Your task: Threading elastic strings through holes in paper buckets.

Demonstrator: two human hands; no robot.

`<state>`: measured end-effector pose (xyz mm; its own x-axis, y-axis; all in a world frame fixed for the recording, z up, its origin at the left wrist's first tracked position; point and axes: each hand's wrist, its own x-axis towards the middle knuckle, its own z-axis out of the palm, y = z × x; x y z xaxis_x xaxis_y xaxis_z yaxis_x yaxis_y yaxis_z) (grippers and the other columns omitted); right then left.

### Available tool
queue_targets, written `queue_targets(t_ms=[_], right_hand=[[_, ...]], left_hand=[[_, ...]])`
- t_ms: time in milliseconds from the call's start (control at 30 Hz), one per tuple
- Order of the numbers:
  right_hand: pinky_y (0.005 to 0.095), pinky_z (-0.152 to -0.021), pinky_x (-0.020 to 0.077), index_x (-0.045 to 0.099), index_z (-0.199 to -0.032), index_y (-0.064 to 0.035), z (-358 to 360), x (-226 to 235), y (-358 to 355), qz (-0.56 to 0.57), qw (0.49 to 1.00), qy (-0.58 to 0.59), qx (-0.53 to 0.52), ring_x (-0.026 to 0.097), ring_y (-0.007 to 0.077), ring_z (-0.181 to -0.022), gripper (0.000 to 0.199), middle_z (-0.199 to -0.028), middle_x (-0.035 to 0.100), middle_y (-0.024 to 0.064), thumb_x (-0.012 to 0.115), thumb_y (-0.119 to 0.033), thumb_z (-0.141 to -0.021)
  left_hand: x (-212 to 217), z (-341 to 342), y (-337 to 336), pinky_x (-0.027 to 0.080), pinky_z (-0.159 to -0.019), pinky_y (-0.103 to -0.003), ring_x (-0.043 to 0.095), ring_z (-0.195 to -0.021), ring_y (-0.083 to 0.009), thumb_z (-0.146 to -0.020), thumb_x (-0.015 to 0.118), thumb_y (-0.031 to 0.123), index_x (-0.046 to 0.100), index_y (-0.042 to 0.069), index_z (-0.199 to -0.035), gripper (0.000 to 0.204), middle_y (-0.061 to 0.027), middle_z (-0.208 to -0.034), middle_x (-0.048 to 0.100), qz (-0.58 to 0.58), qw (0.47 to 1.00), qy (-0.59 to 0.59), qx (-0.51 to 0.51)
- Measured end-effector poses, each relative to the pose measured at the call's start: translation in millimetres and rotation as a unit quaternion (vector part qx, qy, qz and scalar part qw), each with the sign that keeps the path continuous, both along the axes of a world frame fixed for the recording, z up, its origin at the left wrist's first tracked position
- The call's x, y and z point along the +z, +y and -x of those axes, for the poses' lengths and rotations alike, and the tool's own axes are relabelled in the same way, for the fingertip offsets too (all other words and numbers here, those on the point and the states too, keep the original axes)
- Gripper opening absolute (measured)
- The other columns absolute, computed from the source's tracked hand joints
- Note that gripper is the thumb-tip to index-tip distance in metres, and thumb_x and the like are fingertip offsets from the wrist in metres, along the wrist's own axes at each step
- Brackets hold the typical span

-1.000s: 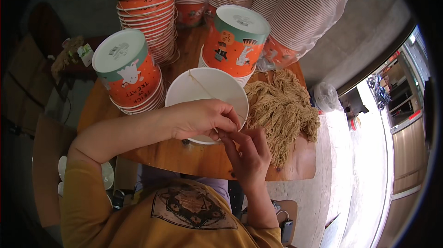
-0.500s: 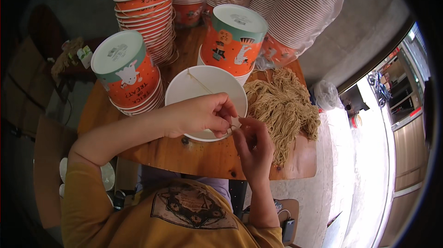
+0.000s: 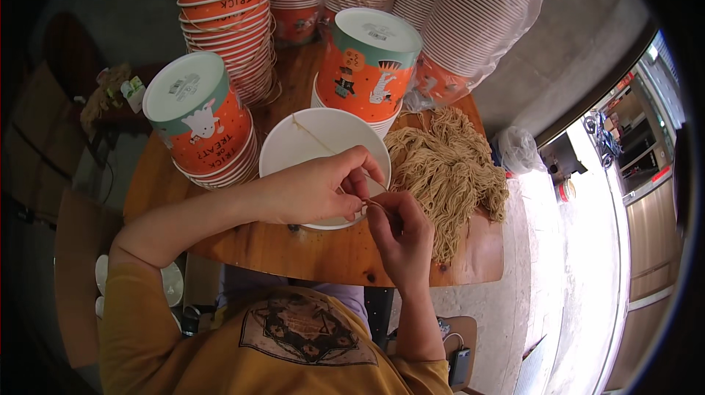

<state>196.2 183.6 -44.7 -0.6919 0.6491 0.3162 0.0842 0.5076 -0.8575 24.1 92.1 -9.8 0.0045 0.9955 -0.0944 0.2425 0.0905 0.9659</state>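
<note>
1. I see the left hand (image 3: 319, 189) and right hand (image 3: 402, 233) both pinching a string (image 3: 316, 139) at the open bucket's (image 3: 285, 154) near right rim.
2. The string also crosses the bucket's inside.
3. Right of the bucket, yarn (image 3: 452, 174) lies on the counter (image 3: 330, 259).
4. Upturned orange tubs (image 3: 198, 127) stand left of and behind it.

White round bucket (image 3: 283, 149), plain inside. Tan tangled-string bundle (image 3: 455, 167). Orange, green-banded round bucket (image 3: 197, 119): white animal figure. Honey-brown wooden surface (image 3: 323, 255). Mustard cloth shirt (image 3: 220, 354), dark geometric print.
</note>
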Motion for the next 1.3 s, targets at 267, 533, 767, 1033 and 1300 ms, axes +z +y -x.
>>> queue_targets(t_ms=[267,533,767,1033,1300], right_hand=[[0.0228,-0.054,0.0427,0.062,-0.089,-0.0004,0,-8,2,0.083,0.996,0.022,-0.005,0.049,0.0082,-0.057,0.012,-0.074,0.059,0.0039,0.070,-0.008,-0.085],[0.0252,-0.051,0.0431,0.060,-0.086,-0.0035,2,-8,-3,-0.113,0.992,0.032,-0.038,0.052,0.0125,-0.055,0.012,-0.072,0.056,0.0041,0.072,-0.007,-0.083],[0.0283,-0.049,0.0437,0.059,-0.087,-0.0058,1,-14,-3,-0.211,0.975,0.048,-0.049,0.055,0.0147,-0.055,0.015,-0.072,0.054,0.0039,0.072,-0.003,-0.081],[0.0293,-0.047,0.0438,0.059,-0.087,-0.0065,0,-16,-3,-0.247,0.966,0.059,-0.044,0.055,0.0170,-0.054,0.017,-0.070,0.053,0.0038,0.072,0.000,-0.078],[0.0299,-0.046,0.0435,0.059,-0.087,-0.0069,-1,-20,-3,-0.279,0.956,0.076,-0.043,0.055,0.0176,-0.054,0.018,-0.069,0.051,0.0036,0.073,0.000,-0.077]], left_hand=[[-6,-4,1,0.049,-0.086,-0.026,0.054,-0.095,-0.0113,-0.089,0.060,0.002,0.049,0.004,-0.121,0.034,-0.0054,-0.104,0.050,-0.060,0.996,0.064,0.005],[-10,-8,0,0.048,-0.079,-0.031,0.059,-0.087,-0.0206,-0.084,0.061,0.006,0.058,0.002,-0.095,0.012,-0.0103,-0.100,0.050,-0.076,0.989,0.117,0.049],[-7,-18,-4,0.049,-0.074,-0.036,0.060,-0.086,-0.0283,-0.085,0.061,0.008,0.054,0.002,-0.089,0.010,-0.0115,-0.098,0.053,-0.132,0.960,0.231,0.084],[-10,-19,-7,0.050,-0.071,-0.036,0.063,-0.081,-0.0276,-0.085,0.061,0.006,0.053,0.001,-0.091,0.012,-0.0108,-0.086,0.063,-0.121,0.973,0.162,0.115],[-6,-20,-7,0.051,-0.074,-0.032,0.064,-0.081,-0.0196,-0.086,0.060,0.004,0.054,0.000,-0.094,0.011,-0.0102,-0.087,0.065,-0.081,0.987,0.084,0.111]])
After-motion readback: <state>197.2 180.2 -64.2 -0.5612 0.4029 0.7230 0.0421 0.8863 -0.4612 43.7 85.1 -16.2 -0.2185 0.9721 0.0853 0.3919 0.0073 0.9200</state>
